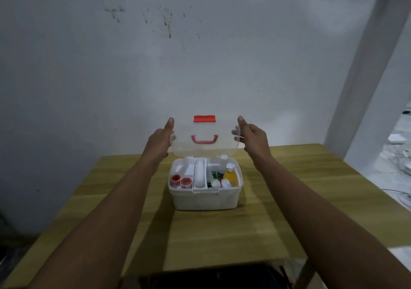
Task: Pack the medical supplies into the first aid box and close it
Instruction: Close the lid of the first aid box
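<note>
A white first aid box (205,199) stands in the middle of the wooden table (278,210). Its clear lid (204,148) is raised upright, with a red latch (204,119) at the top and a red handle (204,139). My left hand (159,140) grips the lid's left edge and my right hand (251,138) grips its right edge. Inside the box sit two red-capped jars (181,180), a white roll (199,174), an orange bottle (231,175), a green-labelled bottle (221,169) and small white bottles (220,183).
A stained white wall rises just behind the table. A white pillar (364,88) stands at the right, with clutter on the floor beyond it. A dark object (211,276) lies below the table's near edge.
</note>
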Demonstrator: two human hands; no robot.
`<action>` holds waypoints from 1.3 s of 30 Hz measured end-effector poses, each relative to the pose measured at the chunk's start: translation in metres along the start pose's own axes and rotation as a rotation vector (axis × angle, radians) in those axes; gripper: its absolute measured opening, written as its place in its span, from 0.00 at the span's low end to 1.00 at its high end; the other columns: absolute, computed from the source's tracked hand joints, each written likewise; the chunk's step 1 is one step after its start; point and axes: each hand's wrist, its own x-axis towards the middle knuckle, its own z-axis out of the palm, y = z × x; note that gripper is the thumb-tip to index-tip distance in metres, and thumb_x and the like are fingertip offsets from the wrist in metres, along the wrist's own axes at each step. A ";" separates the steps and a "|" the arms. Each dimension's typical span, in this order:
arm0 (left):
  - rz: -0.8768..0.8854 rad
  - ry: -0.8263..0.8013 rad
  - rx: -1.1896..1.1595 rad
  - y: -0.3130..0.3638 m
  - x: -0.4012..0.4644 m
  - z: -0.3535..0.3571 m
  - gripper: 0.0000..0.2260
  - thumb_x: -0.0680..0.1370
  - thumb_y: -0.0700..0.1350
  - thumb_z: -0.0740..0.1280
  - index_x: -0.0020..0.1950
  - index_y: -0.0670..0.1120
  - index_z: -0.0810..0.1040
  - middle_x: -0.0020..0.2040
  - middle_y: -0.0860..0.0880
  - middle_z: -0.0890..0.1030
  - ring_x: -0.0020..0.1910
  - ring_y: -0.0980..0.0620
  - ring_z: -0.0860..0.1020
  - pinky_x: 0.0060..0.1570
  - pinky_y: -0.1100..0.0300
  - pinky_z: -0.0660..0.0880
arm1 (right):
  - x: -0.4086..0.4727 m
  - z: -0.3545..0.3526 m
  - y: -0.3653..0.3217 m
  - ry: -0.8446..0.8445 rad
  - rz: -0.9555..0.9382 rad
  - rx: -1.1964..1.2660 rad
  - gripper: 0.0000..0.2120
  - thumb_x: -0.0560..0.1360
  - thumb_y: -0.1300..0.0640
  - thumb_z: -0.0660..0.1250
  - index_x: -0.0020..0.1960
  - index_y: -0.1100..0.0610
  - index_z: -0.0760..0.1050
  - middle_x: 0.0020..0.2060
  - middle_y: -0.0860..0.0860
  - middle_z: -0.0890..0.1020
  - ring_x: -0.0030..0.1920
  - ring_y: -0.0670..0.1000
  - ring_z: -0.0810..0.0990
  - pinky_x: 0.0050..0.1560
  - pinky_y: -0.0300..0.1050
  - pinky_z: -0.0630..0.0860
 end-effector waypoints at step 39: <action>0.312 -0.083 0.321 -0.091 -0.056 0.035 0.50 0.68 0.46 0.83 0.82 0.59 0.55 0.77 0.52 0.69 0.70 0.49 0.75 0.60 0.43 0.80 | -0.064 -0.008 0.082 -0.146 -0.334 -0.597 0.44 0.65 0.48 0.82 0.76 0.44 0.65 0.80 0.50 0.59 0.77 0.54 0.63 0.71 0.55 0.69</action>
